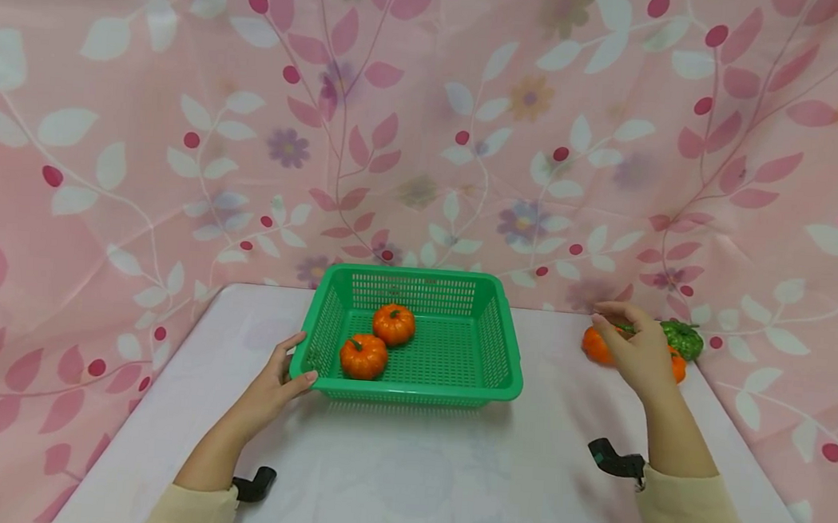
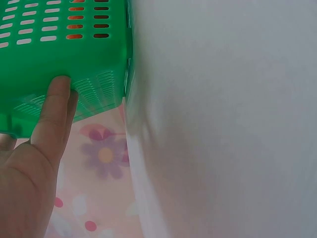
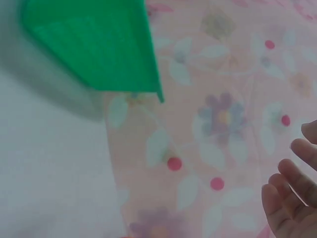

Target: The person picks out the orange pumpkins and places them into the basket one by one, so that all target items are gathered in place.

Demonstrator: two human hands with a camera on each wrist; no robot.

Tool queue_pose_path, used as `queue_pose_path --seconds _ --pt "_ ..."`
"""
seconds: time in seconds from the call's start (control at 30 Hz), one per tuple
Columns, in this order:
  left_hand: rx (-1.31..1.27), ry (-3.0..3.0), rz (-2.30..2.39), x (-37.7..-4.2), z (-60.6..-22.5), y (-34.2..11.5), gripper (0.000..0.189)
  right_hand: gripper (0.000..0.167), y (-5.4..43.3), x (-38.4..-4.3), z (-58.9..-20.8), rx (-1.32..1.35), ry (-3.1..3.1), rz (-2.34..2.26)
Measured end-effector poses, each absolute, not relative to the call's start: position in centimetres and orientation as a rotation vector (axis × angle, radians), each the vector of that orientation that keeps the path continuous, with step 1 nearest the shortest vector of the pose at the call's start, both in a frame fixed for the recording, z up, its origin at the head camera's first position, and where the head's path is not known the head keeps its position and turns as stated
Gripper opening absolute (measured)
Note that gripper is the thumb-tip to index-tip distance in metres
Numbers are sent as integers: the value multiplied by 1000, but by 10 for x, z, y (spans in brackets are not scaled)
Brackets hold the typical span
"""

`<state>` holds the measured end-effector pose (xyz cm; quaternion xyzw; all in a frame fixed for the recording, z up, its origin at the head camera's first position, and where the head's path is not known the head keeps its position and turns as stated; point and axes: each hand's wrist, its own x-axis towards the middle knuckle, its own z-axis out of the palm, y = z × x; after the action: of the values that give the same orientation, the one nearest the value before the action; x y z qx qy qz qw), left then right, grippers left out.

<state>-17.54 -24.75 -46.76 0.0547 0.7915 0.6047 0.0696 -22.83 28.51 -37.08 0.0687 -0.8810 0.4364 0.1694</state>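
A green plastic basket [image 1: 411, 388] with slotted sides stands on the table. Two small orange pumpkins, a front pumpkin [image 1: 363, 357] and a rear pumpkin [image 1: 394, 325], sit in its left half. My left hand [image 1: 278, 381] holds the basket's left front corner; in the left wrist view, fingers [image 2: 54, 106] lie along its outer wall. My right hand [image 1: 637, 351] is raised near the table's right end with nothing in it, fingers slightly bent. Around and behind it are an orange pumpkin [image 1: 596, 347], another orange pumpkin [image 1: 678, 367] and a bumpy green pumpkin [image 1: 684, 342], partly hidden by the hand.
A white cloth covers the table [image 1: 407, 461]. Behind it hangs a pink curtain [image 1: 427, 134] with leaves and flowers, close to the basket's back side. Black wrist devices, one by the left wrist [image 1: 256, 485] and one by the right wrist [image 1: 616, 459], stick out beside the sleeves.
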Motion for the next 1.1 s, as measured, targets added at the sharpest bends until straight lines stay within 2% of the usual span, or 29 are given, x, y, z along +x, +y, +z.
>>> queue_pose_path --seconds 0.27,0.53,0.83,1.1 --pt "158 2408 1792 -175 -466 -247 78 38 313 -228 -391 77 -2478 1181" --pt "163 2409 1791 -175 -467 -248 78 46 341 -224 -410 -97 -2511 1138" --pt "170 2412 1807 -175 -468 -247 78 42 368 -230 -431 -262 -2466 1074" --pt "161 2411 1797 -175 -467 -247 78 51 383 -235 -445 -391 -2505 1091"
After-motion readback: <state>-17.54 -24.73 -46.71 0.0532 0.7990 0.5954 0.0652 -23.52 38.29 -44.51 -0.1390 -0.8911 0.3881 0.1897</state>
